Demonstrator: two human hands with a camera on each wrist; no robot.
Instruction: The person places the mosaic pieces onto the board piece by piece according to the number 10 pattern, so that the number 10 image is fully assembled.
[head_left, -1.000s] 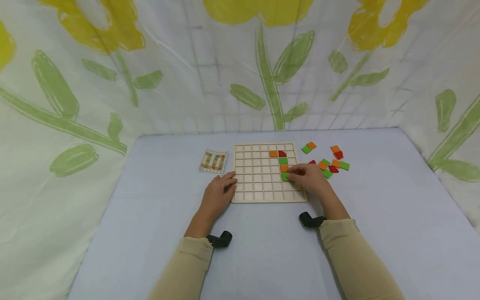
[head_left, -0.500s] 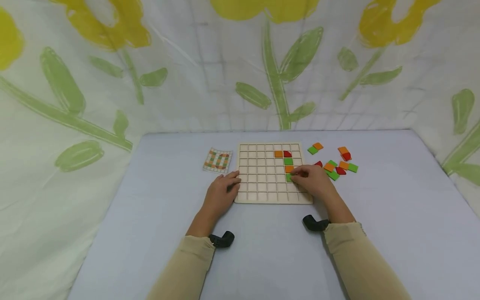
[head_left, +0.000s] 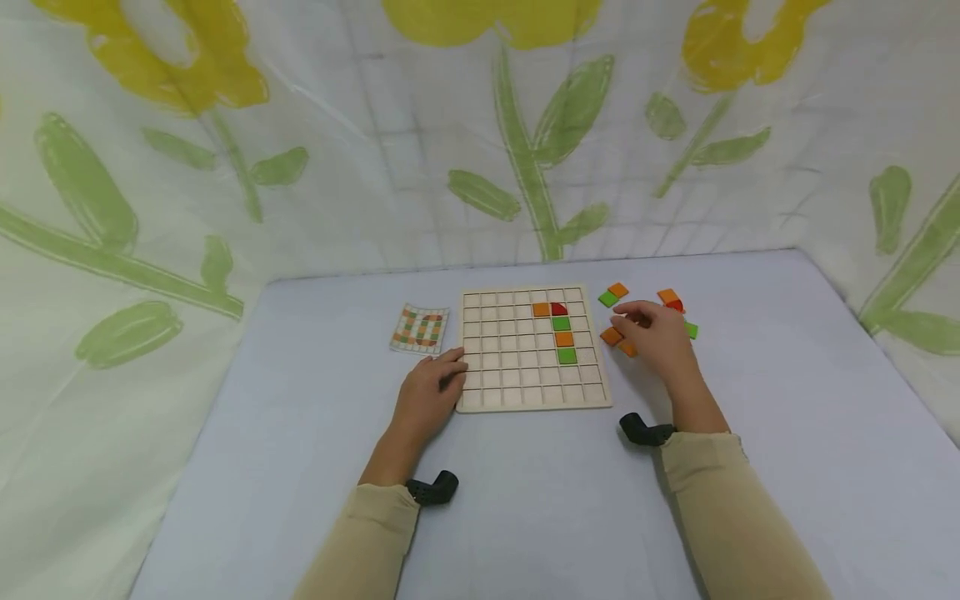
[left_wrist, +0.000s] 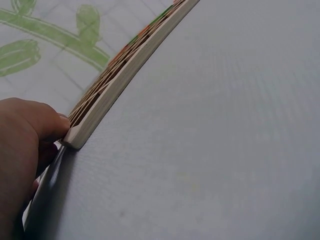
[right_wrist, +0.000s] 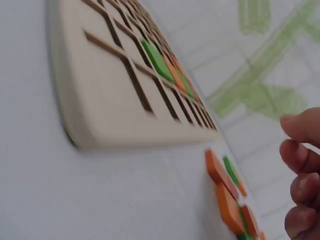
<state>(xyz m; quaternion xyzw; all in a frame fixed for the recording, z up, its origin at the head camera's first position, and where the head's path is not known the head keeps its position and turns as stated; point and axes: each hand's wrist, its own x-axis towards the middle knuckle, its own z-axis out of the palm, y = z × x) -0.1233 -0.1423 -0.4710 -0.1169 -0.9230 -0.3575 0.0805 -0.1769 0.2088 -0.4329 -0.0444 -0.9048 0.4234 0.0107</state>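
One grid board (head_left: 525, 392), one pattern card (head_left: 421, 328), five placed tiles (head_left: 563, 338), roughly seven loose tiles (head_left: 617, 290), partly hidden

Wooden grid board (head_left: 525, 387) flat on table, loose orange and green tiles (head_left: 611, 336) just right.

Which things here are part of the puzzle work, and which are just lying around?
In use: grid board, tiles set in it, loose tiles, pattern card, left hand on the board's edge, right hand over the loose tiles.
Lying about: flowered backdrop, table cover.
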